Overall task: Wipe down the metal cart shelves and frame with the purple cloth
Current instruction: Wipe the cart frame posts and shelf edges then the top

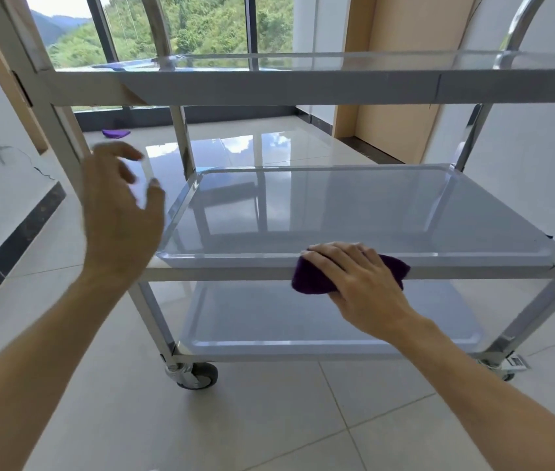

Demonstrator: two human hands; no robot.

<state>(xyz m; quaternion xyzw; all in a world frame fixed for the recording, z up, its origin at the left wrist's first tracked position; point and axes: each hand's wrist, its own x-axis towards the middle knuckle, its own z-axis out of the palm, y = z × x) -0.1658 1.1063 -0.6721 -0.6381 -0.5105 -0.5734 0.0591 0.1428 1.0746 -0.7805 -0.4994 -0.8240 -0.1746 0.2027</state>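
cart [303,86]: three-tier metal frame, square-section posts and rails, brushed grey finish; rounded tube handles arch up at both ends.
top shelf [303,59]: flat tray seen almost edge-on, glossy, reflects the window.
middle shelf [354,212]: rectangular pan, rounded corners, shallow raised lip all round; mirror-smooth, shows reflections of posts and sky.
bottom shelf [303,321]: same pan shape, duller light, sits low above the floor.
wheel [197,375]: grey rubber caster in a shiny metal fork, near-left corner; another caster partly visible at near-right, with a small label beside it.
cloth [310,280]: purple, soft nap, bunched; lies on the front rail of the middle shelf, draped over the near edge.
right hand [357,277]: palm down, fingers spread flat across the cloth, pressing it onto the rail; thumb wraps under the cloth's lower side.
left hand [119,212]: open, fingers loosely curled, holds nothing; in the air just beside the shelf's near-left corner, close to the left post. Motion-blurred, contact with the post can't be told.
floor [269,419]: large pale glossy tiles, thin grout lines, dark skirting along the left wall.
second cloth [116,133]: purple, on the floor near the window, well apart from the cart.
open room: bare floor in front and left of the cart; middle shelf surface bare; right end sits near a white wall.
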